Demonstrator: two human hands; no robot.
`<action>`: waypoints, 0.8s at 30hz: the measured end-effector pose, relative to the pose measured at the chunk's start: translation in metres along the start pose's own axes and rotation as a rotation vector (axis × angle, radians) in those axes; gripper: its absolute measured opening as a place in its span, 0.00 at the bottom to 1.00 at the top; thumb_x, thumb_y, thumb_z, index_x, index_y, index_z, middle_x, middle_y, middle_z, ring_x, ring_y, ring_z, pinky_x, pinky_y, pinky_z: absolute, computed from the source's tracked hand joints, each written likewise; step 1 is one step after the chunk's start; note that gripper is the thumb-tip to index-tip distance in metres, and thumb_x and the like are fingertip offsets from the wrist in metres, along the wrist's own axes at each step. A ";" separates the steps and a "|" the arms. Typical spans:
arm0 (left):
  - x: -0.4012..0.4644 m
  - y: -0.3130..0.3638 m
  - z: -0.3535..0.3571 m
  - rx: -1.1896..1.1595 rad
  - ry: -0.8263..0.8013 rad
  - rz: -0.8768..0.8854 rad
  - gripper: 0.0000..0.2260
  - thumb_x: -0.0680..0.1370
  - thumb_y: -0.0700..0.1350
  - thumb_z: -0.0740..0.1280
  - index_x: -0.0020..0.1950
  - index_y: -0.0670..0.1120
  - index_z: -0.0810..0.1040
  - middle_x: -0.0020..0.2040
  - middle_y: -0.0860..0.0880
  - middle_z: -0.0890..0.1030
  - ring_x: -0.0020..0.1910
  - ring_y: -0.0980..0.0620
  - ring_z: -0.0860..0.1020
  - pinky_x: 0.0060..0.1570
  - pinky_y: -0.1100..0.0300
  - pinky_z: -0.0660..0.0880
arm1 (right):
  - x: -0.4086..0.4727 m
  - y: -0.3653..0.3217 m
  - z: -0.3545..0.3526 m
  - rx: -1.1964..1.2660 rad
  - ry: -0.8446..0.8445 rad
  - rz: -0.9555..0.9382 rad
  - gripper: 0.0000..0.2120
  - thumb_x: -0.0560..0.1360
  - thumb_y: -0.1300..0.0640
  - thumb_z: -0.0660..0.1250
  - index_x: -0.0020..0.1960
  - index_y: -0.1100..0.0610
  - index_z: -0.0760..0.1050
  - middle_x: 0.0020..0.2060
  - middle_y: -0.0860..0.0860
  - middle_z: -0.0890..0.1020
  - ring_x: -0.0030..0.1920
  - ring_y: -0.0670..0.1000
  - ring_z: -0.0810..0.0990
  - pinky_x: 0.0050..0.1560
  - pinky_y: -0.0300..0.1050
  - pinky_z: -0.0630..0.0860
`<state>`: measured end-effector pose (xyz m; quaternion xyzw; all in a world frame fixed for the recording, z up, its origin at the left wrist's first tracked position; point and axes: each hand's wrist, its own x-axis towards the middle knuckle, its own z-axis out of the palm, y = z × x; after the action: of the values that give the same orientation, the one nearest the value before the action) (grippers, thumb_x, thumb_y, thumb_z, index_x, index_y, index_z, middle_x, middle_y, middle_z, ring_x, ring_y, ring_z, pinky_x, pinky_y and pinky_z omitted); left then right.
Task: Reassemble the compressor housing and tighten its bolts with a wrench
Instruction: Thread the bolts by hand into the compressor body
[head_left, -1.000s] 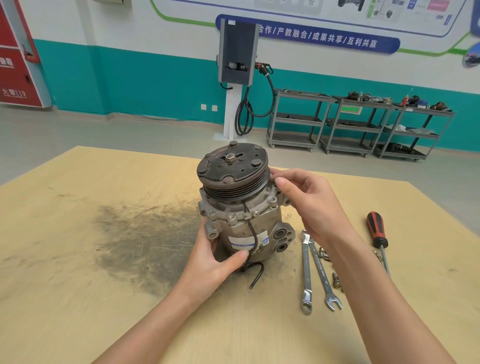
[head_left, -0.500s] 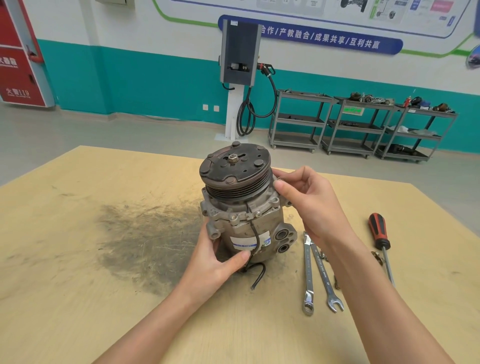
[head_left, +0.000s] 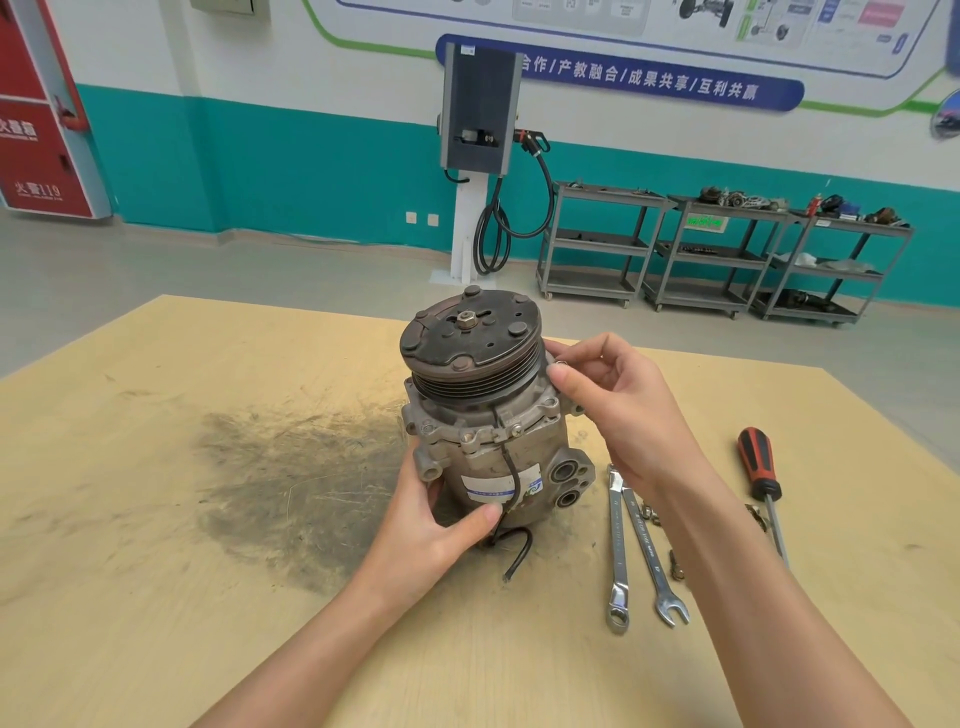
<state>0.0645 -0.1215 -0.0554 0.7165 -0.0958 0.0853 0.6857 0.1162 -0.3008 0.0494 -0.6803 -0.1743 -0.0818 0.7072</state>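
Compressor (head_left: 493, 436): stands upright at the centre of the wooden counter (head_left: 156, 597), pulley end up
Left hand (head_left: 436, 525): grasps the lower body from 7 o'clock, thumb across the label
Right hand (head_left: 618, 410): fingertips pinch at the housing rim just under the pulley, at 3 o'clock
Wrenches (head_left: 631, 545): two lying side by side at 4 o'clock, untouched
Screwdriver (head_left: 761, 473): farther out at 3 o'clock, red and black handle
Stain (head_left: 291, 483): dark smear at 9 o'clock

The far wall (head_left: 311, 156) was white above and teal below. A grey floor (head_left: 260, 270) ran to it. Three grey shelf carts (head_left: 722, 254) stood far right, a charging post (head_left: 480, 109) centre, a red cabinet (head_left: 36, 114) far left.
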 end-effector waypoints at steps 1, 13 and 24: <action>0.000 0.000 0.000 -0.002 0.000 0.000 0.38 0.69 0.45 0.75 0.75 0.48 0.61 0.70 0.56 0.74 0.70 0.60 0.71 0.72 0.59 0.66 | 0.000 -0.001 -0.003 -0.032 -0.026 0.017 0.04 0.76 0.67 0.66 0.46 0.60 0.76 0.50 0.52 0.85 0.52 0.48 0.83 0.51 0.43 0.80; 0.000 0.002 0.001 -0.020 0.003 0.003 0.36 0.69 0.44 0.74 0.74 0.49 0.62 0.69 0.56 0.75 0.69 0.61 0.71 0.68 0.68 0.67 | 0.001 -0.001 -0.006 -0.032 -0.063 0.026 0.05 0.77 0.67 0.65 0.47 0.59 0.77 0.50 0.49 0.85 0.53 0.48 0.83 0.52 0.43 0.79; 0.000 0.001 0.002 -0.041 0.005 0.005 0.37 0.69 0.43 0.74 0.74 0.46 0.61 0.69 0.54 0.75 0.68 0.60 0.72 0.67 0.68 0.68 | 0.000 -0.001 -0.004 -0.016 -0.052 0.013 0.04 0.76 0.68 0.66 0.46 0.60 0.75 0.49 0.48 0.86 0.51 0.48 0.83 0.47 0.40 0.79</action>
<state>0.0641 -0.1237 -0.0544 0.7018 -0.0976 0.0868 0.7003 0.1168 -0.3048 0.0500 -0.6891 -0.1877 -0.0609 0.6973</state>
